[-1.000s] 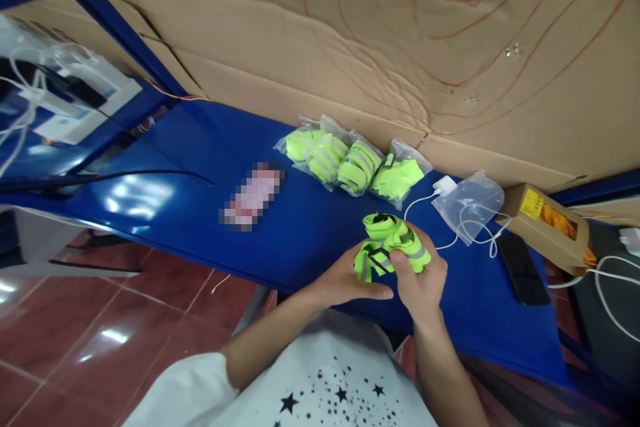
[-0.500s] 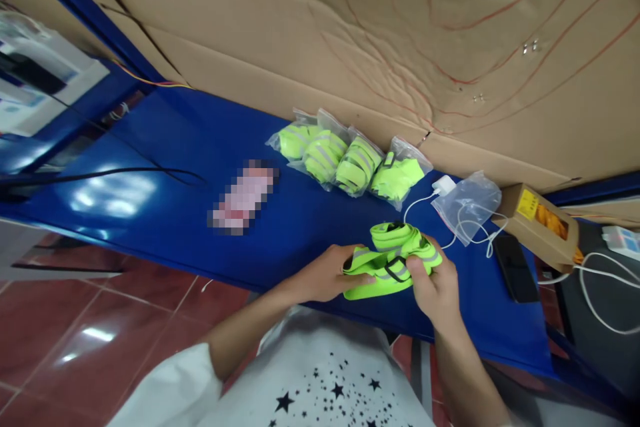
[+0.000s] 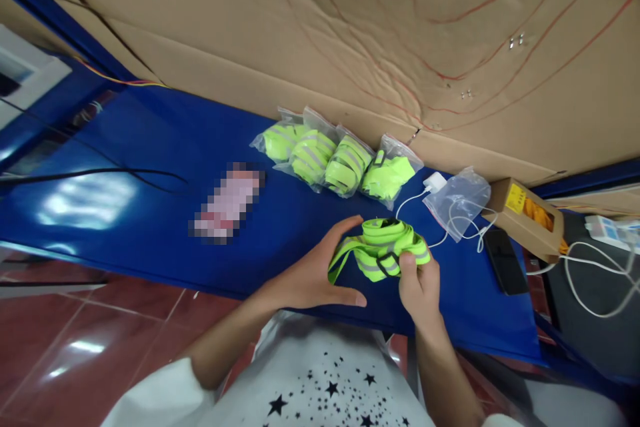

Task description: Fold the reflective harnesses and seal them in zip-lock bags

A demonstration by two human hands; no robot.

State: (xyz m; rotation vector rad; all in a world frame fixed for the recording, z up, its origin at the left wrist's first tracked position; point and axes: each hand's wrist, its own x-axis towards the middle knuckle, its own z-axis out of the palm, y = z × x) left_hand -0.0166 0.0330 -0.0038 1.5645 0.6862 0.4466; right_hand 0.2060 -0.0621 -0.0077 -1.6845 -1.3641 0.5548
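A neon-yellow reflective strap [image 3: 387,240] with grey stripes and a black buckle is partly rolled up in front of me, above the blue table. My right hand [image 3: 421,283] grips its right side, thumb on the front face. On the other side my left hand [image 3: 325,270] is open, thumb and fingers spread around a loose loop of the strap at its left end. Beyond the strap lie several clear zip bags with similar neon straps inside, among them a bag [image 3: 391,173] nearest the charger. The left fingertips are partly hidden behind the strap.
Right of the strap lie a white charger [image 3: 434,181] with its cable, an empty clear bag [image 3: 460,197], a black phone [image 3: 505,263] and a cardboard box [image 3: 527,217] with orange contents. A pixelated item [image 3: 227,203] lies left on the blue table [image 3: 150,227]. Cardboard [image 3: 225,60] stands behind.
My left hand has opened from its pinch on the strap, its thumb now apart. The strap's lower loop has been drawn in toward the roll. The view has shifted slightly.
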